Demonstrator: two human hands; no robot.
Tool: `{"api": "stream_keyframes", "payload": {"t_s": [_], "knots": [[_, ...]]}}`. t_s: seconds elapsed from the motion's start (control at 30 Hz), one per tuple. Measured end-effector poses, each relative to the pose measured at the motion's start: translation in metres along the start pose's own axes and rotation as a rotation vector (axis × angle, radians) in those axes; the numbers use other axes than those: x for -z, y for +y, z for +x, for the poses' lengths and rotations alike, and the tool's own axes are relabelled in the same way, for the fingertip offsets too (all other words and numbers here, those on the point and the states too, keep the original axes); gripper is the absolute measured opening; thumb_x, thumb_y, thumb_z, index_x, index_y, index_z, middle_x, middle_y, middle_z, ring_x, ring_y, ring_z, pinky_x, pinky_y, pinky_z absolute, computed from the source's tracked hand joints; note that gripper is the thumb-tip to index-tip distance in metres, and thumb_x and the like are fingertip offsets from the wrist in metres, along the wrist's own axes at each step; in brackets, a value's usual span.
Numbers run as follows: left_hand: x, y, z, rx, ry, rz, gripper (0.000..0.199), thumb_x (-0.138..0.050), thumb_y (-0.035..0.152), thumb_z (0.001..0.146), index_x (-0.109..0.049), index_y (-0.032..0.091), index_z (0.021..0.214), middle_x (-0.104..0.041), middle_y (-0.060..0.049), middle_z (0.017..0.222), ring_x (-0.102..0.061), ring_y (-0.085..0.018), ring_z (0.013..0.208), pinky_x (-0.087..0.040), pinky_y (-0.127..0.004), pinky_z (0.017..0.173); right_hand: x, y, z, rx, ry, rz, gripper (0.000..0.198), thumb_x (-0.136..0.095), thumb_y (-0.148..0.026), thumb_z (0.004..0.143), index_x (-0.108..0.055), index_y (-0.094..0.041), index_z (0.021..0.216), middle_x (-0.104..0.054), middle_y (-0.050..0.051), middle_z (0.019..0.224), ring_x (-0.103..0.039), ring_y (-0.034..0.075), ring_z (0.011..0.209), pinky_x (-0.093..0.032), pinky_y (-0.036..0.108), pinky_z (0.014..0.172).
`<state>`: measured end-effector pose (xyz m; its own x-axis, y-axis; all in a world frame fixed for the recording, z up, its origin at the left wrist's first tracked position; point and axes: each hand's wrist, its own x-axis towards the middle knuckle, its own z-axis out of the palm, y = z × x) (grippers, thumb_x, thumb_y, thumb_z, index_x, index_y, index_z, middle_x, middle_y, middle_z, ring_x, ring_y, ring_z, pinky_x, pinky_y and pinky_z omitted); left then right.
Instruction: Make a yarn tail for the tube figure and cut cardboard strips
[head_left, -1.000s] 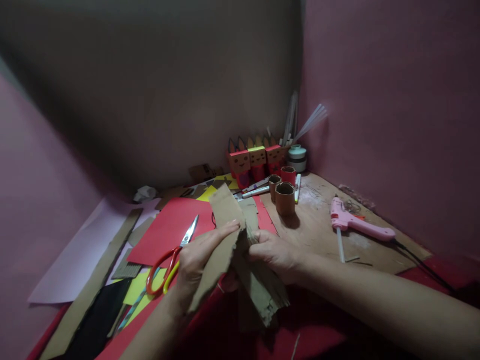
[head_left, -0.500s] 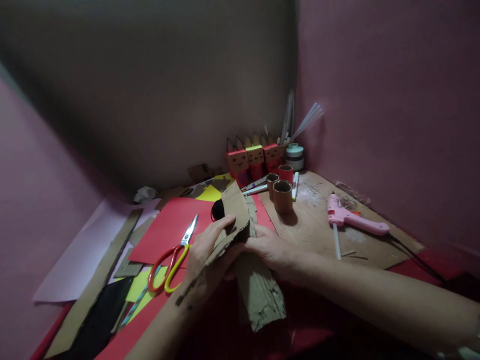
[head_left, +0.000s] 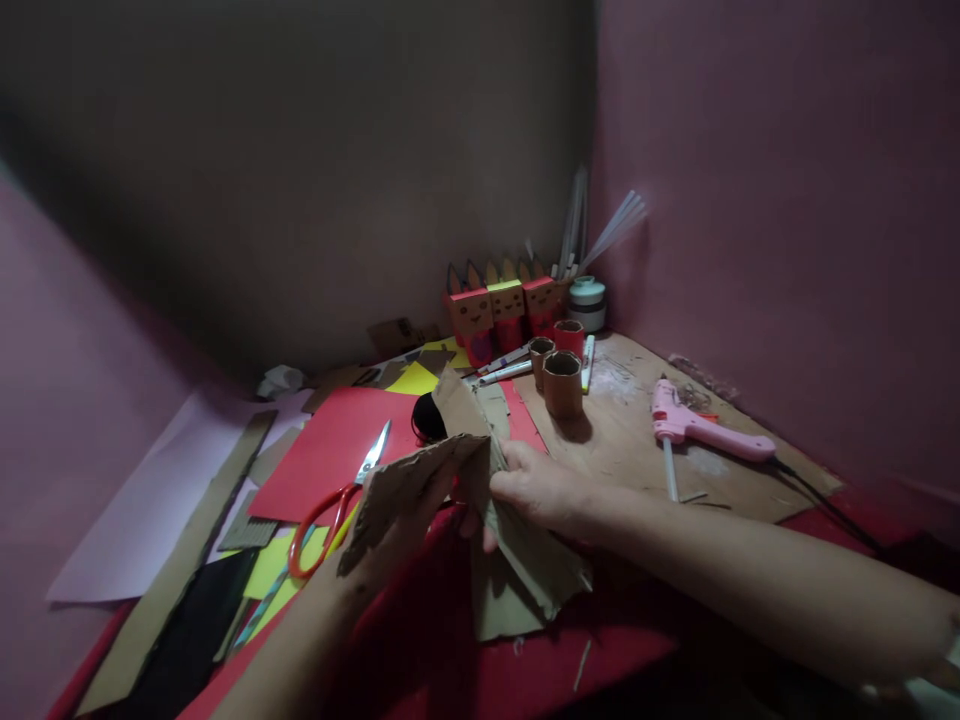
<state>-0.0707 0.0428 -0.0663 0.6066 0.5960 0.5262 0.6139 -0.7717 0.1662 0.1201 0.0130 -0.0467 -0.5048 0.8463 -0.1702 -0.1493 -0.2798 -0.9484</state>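
Observation:
Both hands grip a torn, bent piece of corrugated cardboard [head_left: 416,480] above the front edge of the table. My left hand [head_left: 409,540] is behind its raised flap, so most of those fingers are hidden. My right hand [head_left: 536,490] pinches the cardboard near the middle, thumb on top, with a folded lower part hanging beneath. Just past the cardboard lies a small black round object [head_left: 427,417], partly covered. Left of my left hand are scissors [head_left: 341,510] with red and yellow handles, blades pointing away, on red paper [head_left: 319,450].
A pink glue gun [head_left: 697,428] with its cord lies at the right. Several cardboard tubes [head_left: 562,390] stand mid-table, with decorated face boxes [head_left: 471,315] and a lidded jar [head_left: 586,303] behind. A long cardboard strip [head_left: 180,550] and yellow paper [head_left: 270,570] lie at the left.
The cardboard's left flap has been folded down and toward me, over my left hand. Its lower part has spread into two layers. My right hand keeps hold in about the same place.

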Motion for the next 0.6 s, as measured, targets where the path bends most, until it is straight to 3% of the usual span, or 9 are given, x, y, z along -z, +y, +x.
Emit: {"api": "stream_keyframes", "payload": {"t_s": [0.13, 0.27, 0.33, 0.43, 0.6], "knots": [[0.014, -0.008, -0.001, 0.066, -0.046, 0.001, 0.031, -0.043, 0.027, 0.088, -0.065, 0.029, 0.108, -0.071, -0.003, 0.096, -0.065, -0.024, 0.090, -0.052, -0.037, 0.083, 0.003, 0.006, 0.003, -0.039, -0.034, 0.025, 0.026, -0.044, -0.010, 0.066, -0.056, -0.013, 0.089, -0.061, 0.002, 0.049, -0.056, 0.014, 0.039, -0.045, 0.022, 0.039], [0.017, 0.002, 0.004, 0.190, -0.051, -0.026, 0.026, -0.045, 0.036, 0.088, -0.069, 0.028, 0.094, -0.071, -0.002, 0.083, -0.066, -0.022, 0.075, -0.053, -0.036, 0.074, 0.000, 0.004, 0.008, -0.096, -0.042, 0.265, 0.025, -0.042, -0.010, 0.071, -0.055, -0.013, 0.092, -0.063, 0.004, 0.053, -0.058, 0.016, 0.041, -0.050, 0.028, 0.045], [0.013, 0.011, 0.007, 0.200, -0.055, -0.090, 0.027, -0.048, 0.035, 0.088, -0.063, 0.026, 0.107, -0.069, -0.004, 0.098, -0.065, -0.021, 0.086, -0.054, -0.035, 0.077, -0.001, 0.001, 0.009, -0.087, 0.015, 0.362, 0.030, -0.044, -0.006, 0.069, -0.056, -0.014, 0.096, -0.064, 0.002, 0.056, -0.059, 0.015, 0.044, -0.050, 0.027, 0.048], [0.002, 0.016, 0.009, 0.051, -0.039, -0.171, 0.044, -0.061, 0.032, 0.080, -0.052, 0.022, 0.122, -0.055, -0.010, 0.128, -0.053, -0.026, 0.115, -0.047, -0.041, 0.094, -0.002, 0.000, 0.010, -0.019, 0.071, 0.348, 0.024, -0.049, -0.011, 0.073, -0.059, -0.014, 0.095, -0.063, 0.000, 0.053, -0.058, 0.014, 0.043, -0.048, 0.024, 0.047], [-0.008, 0.012, 0.008, 0.016, 0.086, -0.041, 0.037, -0.053, 0.027, 0.085, -0.052, 0.024, 0.122, -0.053, -0.008, 0.131, -0.047, -0.027, 0.123, -0.041, -0.046, 0.101, -0.007, 0.003, 0.004, -0.051, -0.016, 0.228, 0.028, -0.038, -0.020, 0.080, -0.062, -0.011, 0.092, -0.056, 0.001, 0.040, -0.052, 0.016, 0.035, -0.046, 0.027, 0.042]]}}
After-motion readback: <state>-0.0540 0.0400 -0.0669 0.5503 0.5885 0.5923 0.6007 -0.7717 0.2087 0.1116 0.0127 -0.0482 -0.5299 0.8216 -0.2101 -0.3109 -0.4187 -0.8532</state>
